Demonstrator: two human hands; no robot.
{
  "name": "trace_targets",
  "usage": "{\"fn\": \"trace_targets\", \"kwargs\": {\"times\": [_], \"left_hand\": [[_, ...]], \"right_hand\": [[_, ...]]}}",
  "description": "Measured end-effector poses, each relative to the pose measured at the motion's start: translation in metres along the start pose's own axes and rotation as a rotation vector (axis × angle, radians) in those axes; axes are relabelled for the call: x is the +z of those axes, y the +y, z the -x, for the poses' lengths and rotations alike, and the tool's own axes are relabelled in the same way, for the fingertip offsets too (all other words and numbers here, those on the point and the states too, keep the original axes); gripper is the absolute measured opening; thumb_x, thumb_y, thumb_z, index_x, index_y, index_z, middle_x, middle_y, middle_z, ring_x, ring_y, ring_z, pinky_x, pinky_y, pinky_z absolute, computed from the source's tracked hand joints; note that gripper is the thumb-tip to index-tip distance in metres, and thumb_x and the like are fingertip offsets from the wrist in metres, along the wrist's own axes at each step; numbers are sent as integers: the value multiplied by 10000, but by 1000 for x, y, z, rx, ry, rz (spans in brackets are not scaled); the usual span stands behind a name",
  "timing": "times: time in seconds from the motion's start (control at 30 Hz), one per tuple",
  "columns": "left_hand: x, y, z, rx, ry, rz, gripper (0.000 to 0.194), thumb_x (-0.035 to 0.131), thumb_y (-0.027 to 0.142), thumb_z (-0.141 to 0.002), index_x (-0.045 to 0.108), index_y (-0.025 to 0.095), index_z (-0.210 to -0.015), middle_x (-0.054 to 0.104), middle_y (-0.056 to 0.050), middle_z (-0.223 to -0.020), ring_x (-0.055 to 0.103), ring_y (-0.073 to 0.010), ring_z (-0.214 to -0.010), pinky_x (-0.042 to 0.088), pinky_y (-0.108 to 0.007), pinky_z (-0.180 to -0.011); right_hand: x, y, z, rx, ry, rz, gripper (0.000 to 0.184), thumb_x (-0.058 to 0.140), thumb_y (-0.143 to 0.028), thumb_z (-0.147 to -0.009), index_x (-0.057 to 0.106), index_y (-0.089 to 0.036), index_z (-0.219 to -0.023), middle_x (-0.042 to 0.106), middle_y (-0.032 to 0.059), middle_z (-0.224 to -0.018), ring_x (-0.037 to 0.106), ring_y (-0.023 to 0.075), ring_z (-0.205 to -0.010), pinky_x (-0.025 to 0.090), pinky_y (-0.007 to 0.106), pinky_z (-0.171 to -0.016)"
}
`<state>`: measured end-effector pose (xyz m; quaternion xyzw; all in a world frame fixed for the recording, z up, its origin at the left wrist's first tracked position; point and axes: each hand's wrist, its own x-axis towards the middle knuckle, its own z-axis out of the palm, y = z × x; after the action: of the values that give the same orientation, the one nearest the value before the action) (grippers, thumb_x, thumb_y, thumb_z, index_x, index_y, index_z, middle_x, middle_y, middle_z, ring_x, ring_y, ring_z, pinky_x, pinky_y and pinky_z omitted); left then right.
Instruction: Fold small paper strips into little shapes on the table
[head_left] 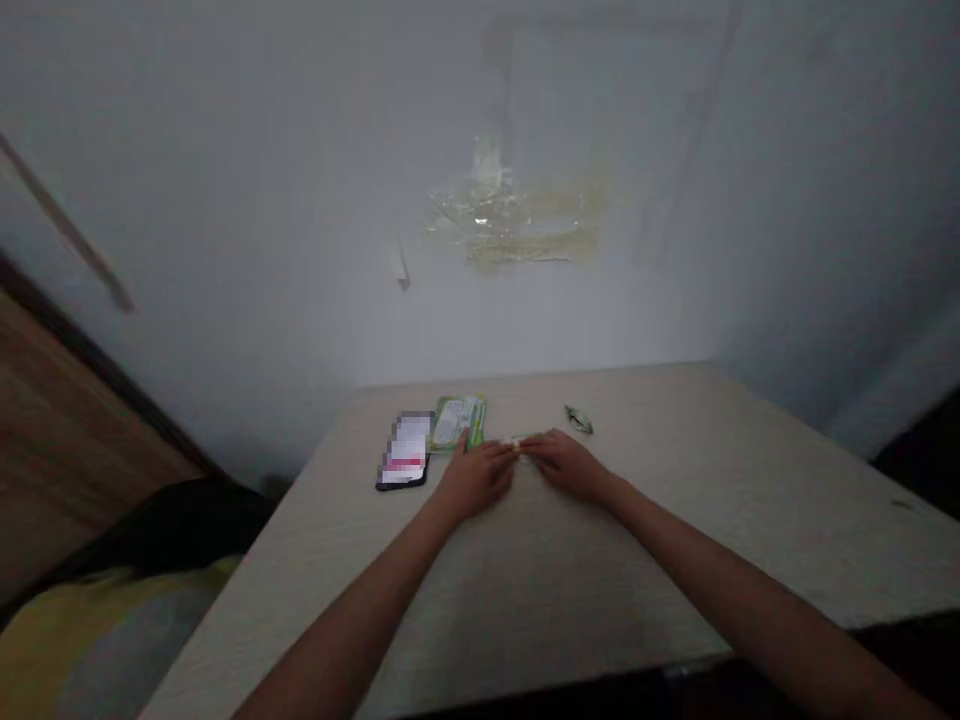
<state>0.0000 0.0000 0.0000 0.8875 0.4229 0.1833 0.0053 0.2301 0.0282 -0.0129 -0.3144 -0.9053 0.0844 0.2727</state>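
Observation:
My left hand (478, 478) and my right hand (568, 462) meet over the middle of the table. Their fingers are closed together, tips pressed down on a small pale green-and-white piece (517, 441). Most of that piece is hidden under the fingertips, so its kind cannot be made out. The left thumb points up over the lower edge of a flat green-and-white packet (455, 420). Beyond my right hand, a small crumpled green piece (578, 419) lies apart on the table.
A phone (406, 452) with its screen lit and blurred lies left of the packet. The pale wood-grain table (675, 440) reaches back to a white wall (300, 200) with strips of clear tape (517, 220). Yellow-and-grey cloth (112, 640) sits below the table's left side.

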Motion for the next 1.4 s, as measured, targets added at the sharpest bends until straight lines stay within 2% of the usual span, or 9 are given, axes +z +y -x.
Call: {"fn": "trace_targets", "kwargs": {"times": [0.13, 0.3, 0.47, 0.73, 0.93, 1.27, 1.4], "left_hand": [[0, 2, 3, 11, -1, -23, 371, 408, 340, -960, 540, 336, -1306, 598, -4, -1363, 507, -205, -1287, -22, -607, -1181], [2, 1, 5, 12, 67, -51, 378, 461, 351, -937, 547, 301, -1302, 583, -43, -1375, 442, -257, -1340, 8, -656, -1160], [-2, 5, 7, 99, 78, -45, 300, 462, 352, -943, 621, 334, -1196, 668, -12, -1242, 489, -243, -1290, -64, -666, -1147], [-4, 7, 9, 87, 99, -66, 296, 473, 355, -941, 621, 367, -1197, 697, 10, -1189, 511, -241, -1266, -109, -679, -1129], [-2, 10, 8, 77, 112, -102, 289, 494, 348, -929, 626, 355, -1186, 696, 2, -1175, 512, -252, -1260, -83, -700, -1124], [0, 14, 6, 74, 79, -131, 279, 475, 349, -938, 620, 337, -1177, 682, 5, -1199, 468, -269, -1296, -45, -699, -1133], [-4, 10, 8, 93, 32, -108, 343, 469, 444, -937, 581, 352, -1248, 663, 3, -1232, 476, -265, -1279, -42, -689, -1137]], "right_hand": [[0, -2, 0, 10, -8, 26, 379, 495, -129, -910, 631, -225, -1251, 656, 69, -1253, 569, 210, -1133, 439, 401, -1009], [-2, -6, -1, 36, -22, 66, 351, 489, -163, -932, 639, -217, -1244, 669, 71, -1231, 578, 216, -1084, 457, 395, -982], [-3, -6, -2, 27, -19, 39, 330, 486, -181, -943, 653, -236, -1222, 674, 60, -1227, 582, 210, -1097, 448, 394, -982], [-1, -1, -2, 25, -12, -1, 326, 487, -209, -953, 644, -260, -1234, 674, 55, -1230, 582, 202, -1112, 442, 394, -979], [-1, -1, -2, 25, -18, 5, 322, 484, -210, -955, 644, -248, -1232, 672, 56, -1234, 580, 207, -1110, 442, 396, -978], [-3, -4, -3, 20, -17, 0, 315, 488, -200, -952, 655, -247, -1214, 685, 57, -1207, 596, 201, -1082, 443, 387, -965], [-6, -6, -3, 26, -22, 5, 316, 486, -197, -952, 653, -250, -1216, 679, 56, -1219, 594, 202, -1091, 439, 389, -966]]}}
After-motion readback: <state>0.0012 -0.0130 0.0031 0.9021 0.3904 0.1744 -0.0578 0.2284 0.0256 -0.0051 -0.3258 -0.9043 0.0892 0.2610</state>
